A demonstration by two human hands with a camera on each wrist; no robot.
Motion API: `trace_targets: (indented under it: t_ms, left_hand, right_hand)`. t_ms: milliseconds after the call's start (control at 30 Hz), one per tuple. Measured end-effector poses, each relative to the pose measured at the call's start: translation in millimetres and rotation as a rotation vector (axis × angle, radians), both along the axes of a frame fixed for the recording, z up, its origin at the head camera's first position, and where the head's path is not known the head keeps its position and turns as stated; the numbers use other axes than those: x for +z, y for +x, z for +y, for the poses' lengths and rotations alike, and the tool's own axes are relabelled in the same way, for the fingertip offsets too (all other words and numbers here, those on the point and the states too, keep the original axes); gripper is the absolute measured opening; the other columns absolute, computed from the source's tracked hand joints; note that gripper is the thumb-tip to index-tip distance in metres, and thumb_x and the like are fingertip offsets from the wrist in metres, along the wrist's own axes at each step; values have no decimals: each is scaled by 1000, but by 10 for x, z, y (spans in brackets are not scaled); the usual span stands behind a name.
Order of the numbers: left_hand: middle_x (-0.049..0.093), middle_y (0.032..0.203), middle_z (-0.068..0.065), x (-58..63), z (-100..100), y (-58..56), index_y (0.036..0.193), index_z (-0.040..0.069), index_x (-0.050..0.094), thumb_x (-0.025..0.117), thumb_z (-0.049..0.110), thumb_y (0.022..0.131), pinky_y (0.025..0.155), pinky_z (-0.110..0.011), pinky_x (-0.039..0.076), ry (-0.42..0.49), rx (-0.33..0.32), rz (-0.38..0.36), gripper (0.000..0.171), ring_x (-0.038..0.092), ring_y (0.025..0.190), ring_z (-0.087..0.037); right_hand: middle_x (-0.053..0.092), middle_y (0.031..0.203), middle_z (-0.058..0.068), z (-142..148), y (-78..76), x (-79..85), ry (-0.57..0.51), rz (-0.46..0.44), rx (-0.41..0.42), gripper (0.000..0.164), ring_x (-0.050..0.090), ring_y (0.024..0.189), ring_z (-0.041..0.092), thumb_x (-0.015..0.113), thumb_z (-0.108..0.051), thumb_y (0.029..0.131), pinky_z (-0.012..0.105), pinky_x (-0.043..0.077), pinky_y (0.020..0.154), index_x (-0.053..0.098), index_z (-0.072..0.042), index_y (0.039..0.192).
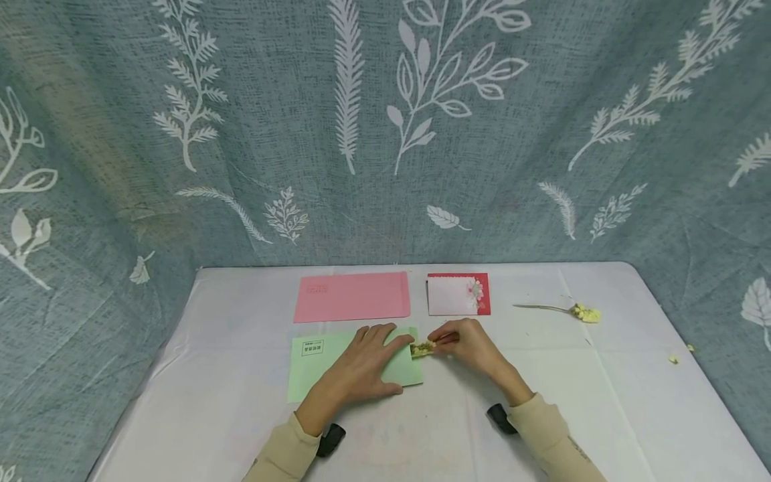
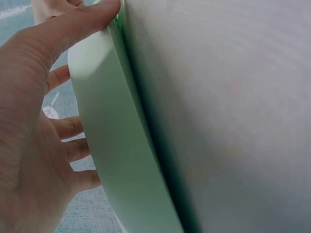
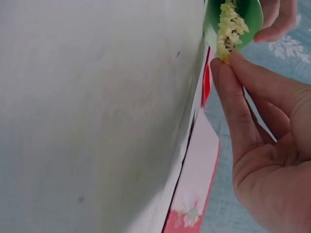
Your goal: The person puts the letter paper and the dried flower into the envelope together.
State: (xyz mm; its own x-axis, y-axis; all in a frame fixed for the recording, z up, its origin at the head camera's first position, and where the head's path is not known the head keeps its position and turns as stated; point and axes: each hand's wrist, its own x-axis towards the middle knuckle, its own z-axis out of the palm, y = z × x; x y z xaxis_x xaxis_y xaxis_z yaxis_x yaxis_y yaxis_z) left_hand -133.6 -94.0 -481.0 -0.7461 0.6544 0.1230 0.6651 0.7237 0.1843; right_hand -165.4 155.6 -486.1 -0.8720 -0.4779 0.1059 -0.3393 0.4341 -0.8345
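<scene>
A pale green envelope (image 1: 307, 375) with black print lies on the table, its right end bowed into a rounded mouth in the right wrist view. My left hand (image 1: 367, 361) grips it across its width, thumb (image 2: 92, 19) at the near edge and fingers (image 2: 75, 148) at the far edge. My right hand (image 1: 470, 345) pinches the outer end of a sprig of small yellow dried flowers (image 3: 231, 29) between thumb and fingertips. The sprig's other end lies inside the mouth of the envelope, where part of it is hidden.
Behind the green envelope lie a pink envelope (image 1: 352, 298) and a red-and-white card (image 1: 448, 298) with a flower print. Another yellow flower sprig (image 1: 584, 312) with a long stem lies at the right. Small yellow bits (image 1: 673, 359) are near the table's right edge. A leaf-patterned curtain (image 1: 373, 221) hangs behind.
</scene>
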Motion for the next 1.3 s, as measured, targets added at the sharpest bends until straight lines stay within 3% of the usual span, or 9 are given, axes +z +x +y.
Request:
trace_targets:
  t_ms: [200, 467, 800, 1067, 1300]
  left_hand:
    - [46, 139, -12, 5, 3, 3, 142, 24, 45, 80, 53, 73, 106, -48, 35, -6, 7, -9, 83, 44, 129, -28]
    - [47, 139, -13, 17, 7, 5, 142, 24, 46, 81, 51, 73, 106, -48, 35, 4, 6, -8, 82, 44, 129, -28]
    - [47, 139, -14, 5, 9, 0, 142, 24, 47, 81, 50, 73, 105, -48, 35, 17, -2, -5, 81, 44, 128, -28]
    - [47, 139, -13, 2, 13, 4, 141, 25, 46, 82, 50, 72, 106, -48, 35, 12, 6, -4, 81, 44, 129, -27]
    - [47, 139, -14, 9, 12, 10, 142, 24, 46, 82, 49, 73, 106, -49, 35, 22, 1, -3, 82, 44, 129, -28]
  right_hand:
    - [73, 94, 15, -40, 0, 3, 12, -34, -20, 14, 72, 83, 23, 73, 5, 82, 25, 57, 72, 75, 4, 96]
    - [74, 93, 16, -129, 16, 39, -44, -206, -50, 17, 73, 82, 24, 75, 0, 82, 28, 57, 72, 74, 5, 99]
    - [74, 93, 13, -276, 42, 36, -45, -323, -74, 20, 71, 85, 16, 73, -4, 84, 27, 55, 76, 73, 6, 102]
    - [74, 91, 12, -364, 62, -7, -45, -361, -91, 21, 70, 85, 17, 72, -2, 84, 32, 55, 78, 72, 8, 102]
    - [74, 90, 14, -415, 71, 6, -46, -331, -84, 23, 70, 81, 16, 72, -2, 84, 29, 56, 74, 71, 10, 103]
